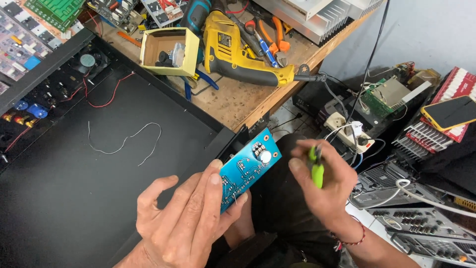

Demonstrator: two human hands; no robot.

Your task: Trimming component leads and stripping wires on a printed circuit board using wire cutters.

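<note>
Left hand (186, 221) pinching blue circuit board (248, 167); right hand (325, 186) grip around green-handled tool (316, 168), perhaps pliers.

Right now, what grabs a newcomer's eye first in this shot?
Centre frame, the left hand holds a small bright-blue printed circuit board tilted up, while the right hand beside it has its grip on a lime-green-handled tool. Behind them, a yellow power drill lies on the worn wooden bench, next to an open yellow cardboard box.

A cluttered wooden workbench (238, 99) stands against a pale grey wall (426, 30) in daylight
</note>
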